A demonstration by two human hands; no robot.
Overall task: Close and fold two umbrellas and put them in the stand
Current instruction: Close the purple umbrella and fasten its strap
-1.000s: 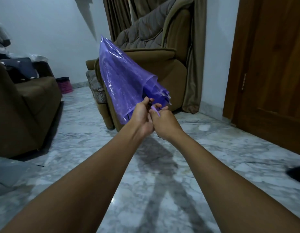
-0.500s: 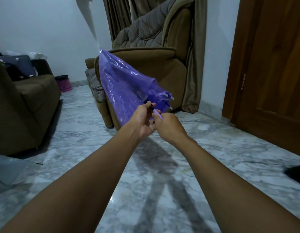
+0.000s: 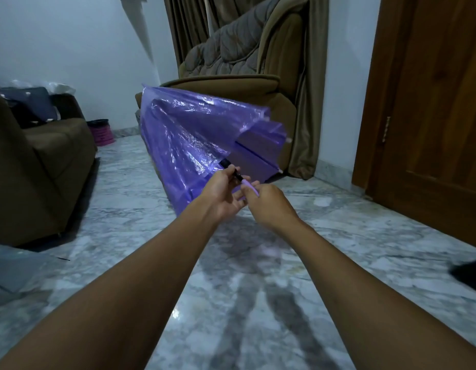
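Fingers of the left hand are curled round a short black part on the stick of the purple umbrella. The thumb sits on top of it. The right hand is just beside the left one. Its fingers pinch the light purple handle at the end of the stick. The two hands almost touch.

Both arms reach out straight in front of the person. The umbrella is up in the air, above the floor, and it points away and to the left. It is half shut. Its see-through purple skin is loose and shiny, with folds in it. Small white tips stick out along the edge on the right side.

Behind the umbrella stands a brown armchair with a grey quilt thrown over its back. A brown curtain hangs beside it. On the left is a brown sofa with dark things piled on it. A small pink bin stands by the white wall; any marks on it are too blurry to read. On the right is a brown wooden door. The floor is grey and white stone, and it shines. Dark shadows of the arms lie on it.
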